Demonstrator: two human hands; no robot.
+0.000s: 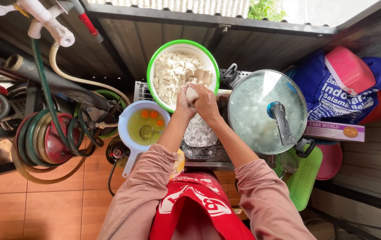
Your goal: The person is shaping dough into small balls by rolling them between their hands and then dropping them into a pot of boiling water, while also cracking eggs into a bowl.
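Red apron [195, 209] fills the bottom centre; above it your left hand [184, 104] and right hand [206, 103] close their fingers together round a pale dough lump [192, 94] at the green-rimmed flour bowl's [151, 66] lower edge (coating seems underway). Next, judge an even roll; egg bowl [124, 120] waits left.

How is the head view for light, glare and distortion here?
Head view: bright daylight, blown out at the top edge; glare on the glass pot lid hides its contents; wide-angle bending at the edges; both hands and the green-rimmed bowl are sharp.
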